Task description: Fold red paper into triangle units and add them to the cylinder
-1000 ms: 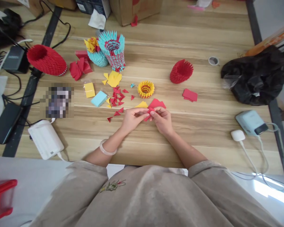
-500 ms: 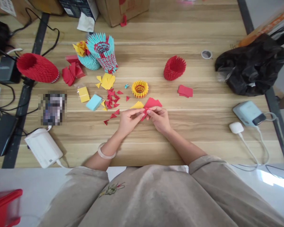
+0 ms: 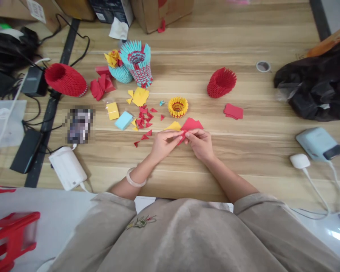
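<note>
Between the fingertips of my left hand [image 3: 164, 145] and my right hand [image 3: 200, 144] is a small piece of red paper [image 3: 183, 136], pinched from both sides. Its folds are mostly covered by the fingers. Just beyond the hands lie red paper sheets [image 3: 192, 123] and a yellow paper sheet [image 3: 174, 125]. A yellow and red folded-paper ring [image 3: 178, 107] stands behind them. Several folded red paper triangles [image 3: 143, 120] are scattered to the left of my left hand, near a blue paper pack [image 3: 124, 120] and a yellow paper pack [image 3: 112, 110].
Folded-paper vases stand farther back: a blue and red one [image 3: 140, 66], a red one [image 3: 221, 83] and a tall red one [image 3: 65, 79]. A phone [image 3: 79, 125] and a white power bank [image 3: 68, 168] lie left. At right are a black bag [image 3: 314, 81] and a blue-grey charger [image 3: 317, 143].
The whole scene has shifted to the right in view as the head turned left. Both hands still pinch the red paper, with little visible difference in their pose.
</note>
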Demonstrator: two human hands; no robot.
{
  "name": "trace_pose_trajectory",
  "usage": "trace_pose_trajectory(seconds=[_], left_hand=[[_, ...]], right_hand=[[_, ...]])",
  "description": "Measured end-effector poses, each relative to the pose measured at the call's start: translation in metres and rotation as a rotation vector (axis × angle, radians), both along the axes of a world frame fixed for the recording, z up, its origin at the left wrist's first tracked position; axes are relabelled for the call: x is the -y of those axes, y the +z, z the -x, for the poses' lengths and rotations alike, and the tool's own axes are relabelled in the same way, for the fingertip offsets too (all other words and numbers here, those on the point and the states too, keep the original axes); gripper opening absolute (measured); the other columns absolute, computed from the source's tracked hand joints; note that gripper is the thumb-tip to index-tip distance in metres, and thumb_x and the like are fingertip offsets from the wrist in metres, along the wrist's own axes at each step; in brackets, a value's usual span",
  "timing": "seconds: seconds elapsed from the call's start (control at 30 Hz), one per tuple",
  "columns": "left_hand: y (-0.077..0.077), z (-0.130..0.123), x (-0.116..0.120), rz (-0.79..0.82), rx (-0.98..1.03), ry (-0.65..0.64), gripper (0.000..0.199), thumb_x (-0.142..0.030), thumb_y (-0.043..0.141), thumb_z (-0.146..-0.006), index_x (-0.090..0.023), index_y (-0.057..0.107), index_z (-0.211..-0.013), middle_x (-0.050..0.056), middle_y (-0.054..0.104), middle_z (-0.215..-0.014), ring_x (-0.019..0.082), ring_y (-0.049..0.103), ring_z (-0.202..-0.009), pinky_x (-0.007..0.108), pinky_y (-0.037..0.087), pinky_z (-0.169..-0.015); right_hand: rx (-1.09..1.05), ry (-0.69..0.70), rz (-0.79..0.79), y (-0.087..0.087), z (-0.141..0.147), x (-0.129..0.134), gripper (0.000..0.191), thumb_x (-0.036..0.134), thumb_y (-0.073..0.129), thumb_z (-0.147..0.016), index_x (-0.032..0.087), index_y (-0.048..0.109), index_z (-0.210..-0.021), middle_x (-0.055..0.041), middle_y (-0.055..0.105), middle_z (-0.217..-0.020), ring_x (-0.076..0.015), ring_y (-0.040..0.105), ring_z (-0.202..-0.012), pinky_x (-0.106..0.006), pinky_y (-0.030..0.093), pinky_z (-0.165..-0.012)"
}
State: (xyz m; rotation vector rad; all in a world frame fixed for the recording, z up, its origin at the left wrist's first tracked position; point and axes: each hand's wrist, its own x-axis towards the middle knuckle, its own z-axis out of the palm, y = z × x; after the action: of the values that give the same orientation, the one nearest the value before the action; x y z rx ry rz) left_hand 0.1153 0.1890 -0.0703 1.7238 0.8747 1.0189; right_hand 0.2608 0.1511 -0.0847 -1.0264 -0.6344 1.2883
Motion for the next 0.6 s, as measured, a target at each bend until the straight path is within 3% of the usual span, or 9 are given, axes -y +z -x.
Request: trace_pose_trajectory(seconds=[0.43,0.6], left_hand=[[-0.0048,-0.0010,0.0020,-0.027,0.075,0.014,0.018,-0.023,0.066,-0.081,-0.021,0.073,-0.098,0.007,0.074,-0.092,0.015,0.068,-0.082,0.026,0.053,-0.073],[-0.0023,-0.0002,0.0035,0.030,0.036,0.012,0.012,-0.023,0.070,-0.077,-0.019,0.075,-0.087,0.006,0.074,-0.085,0.015,0.069,-0.076,0.027,0.053,-0.070]], right_hand=[[0.035,0.022,0.001,-0.0025,-0.0013,0.0003,0.017,0.034,0.081,-0.063,0.021,0.071,-0.067,0.0016,0.066,-0.057,-0.0092,0.056,-0.048,-0.023,0.045,-0.049],[0.061,-0.063,-0.021,-0.0015,-0.0033,0.0003,0.016,0.034,0.079,-0.066,0.021,0.068,-0.064,0.0028,0.062,-0.052,-0.0082,0.053,-0.047,-0.022,0.043,-0.048]])
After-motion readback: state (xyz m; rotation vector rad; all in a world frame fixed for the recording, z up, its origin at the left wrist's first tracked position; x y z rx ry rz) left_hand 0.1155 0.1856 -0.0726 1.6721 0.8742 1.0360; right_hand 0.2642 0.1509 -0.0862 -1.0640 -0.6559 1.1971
